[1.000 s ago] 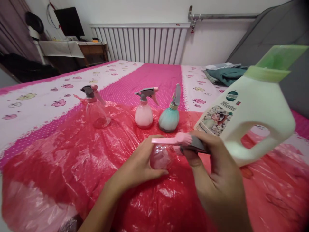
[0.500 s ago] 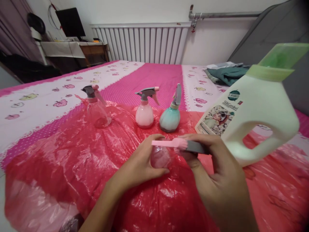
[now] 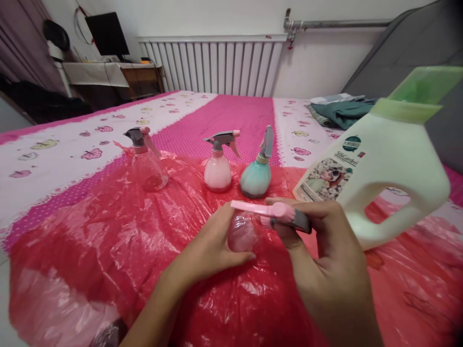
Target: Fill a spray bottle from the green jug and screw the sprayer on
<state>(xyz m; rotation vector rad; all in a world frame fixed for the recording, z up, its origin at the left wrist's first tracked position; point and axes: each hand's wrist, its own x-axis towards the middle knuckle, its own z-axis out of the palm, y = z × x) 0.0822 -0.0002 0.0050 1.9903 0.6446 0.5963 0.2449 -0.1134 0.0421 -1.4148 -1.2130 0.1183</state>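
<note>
My left hand [image 3: 213, 241] is wrapped round a small clear bottle [image 3: 241, 234] above the red plastic sheet [image 3: 144, 231]. Between the fingers of my right hand [image 3: 325, 250] is a pink and grey spray head [image 3: 284, 214], tilted on its side just above and right of the bottle. Whether it touches the bottle's neck is hidden. Behind my hands stand a spray bottle with pinkish-white contents [image 3: 217, 173] and a teal spray bottle [image 3: 256, 177]. A clear spray bottle [image 3: 146, 166] stands farther left.
A large pale green detergent jug [image 3: 398, 159] with a green cap stands close by my right hand. Folded clothes [image 3: 340, 111] lie on the bed's back right. Beyond the bed are a radiator [image 3: 217, 67] and a desk with a monitor [image 3: 107, 36].
The spray head has turned in my right hand, so its grey part points more downward and its pink round part shows. My left hand still holds the bottle in nearly the same place.
</note>
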